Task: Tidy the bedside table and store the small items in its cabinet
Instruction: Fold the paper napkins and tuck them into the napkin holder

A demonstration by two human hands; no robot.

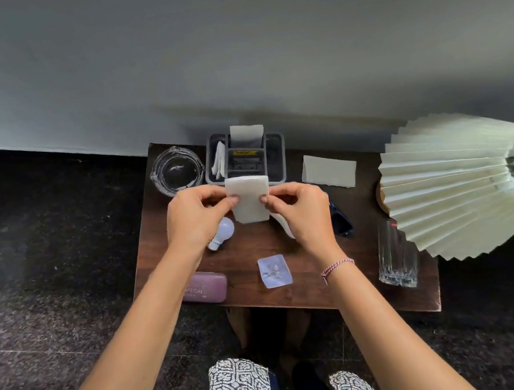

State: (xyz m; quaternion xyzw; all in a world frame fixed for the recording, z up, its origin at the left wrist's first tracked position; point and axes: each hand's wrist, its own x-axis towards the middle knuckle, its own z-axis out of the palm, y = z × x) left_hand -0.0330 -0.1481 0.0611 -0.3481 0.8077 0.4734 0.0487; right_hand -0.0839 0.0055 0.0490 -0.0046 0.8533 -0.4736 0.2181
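Grey wall [164,59] — dark speckled floor [43,258].

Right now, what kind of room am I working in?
Probably a bedroom corner: a small wooden bedside table against a plain wall, with a pleated lamp shade, a spectacle case and a drinking glass on it.
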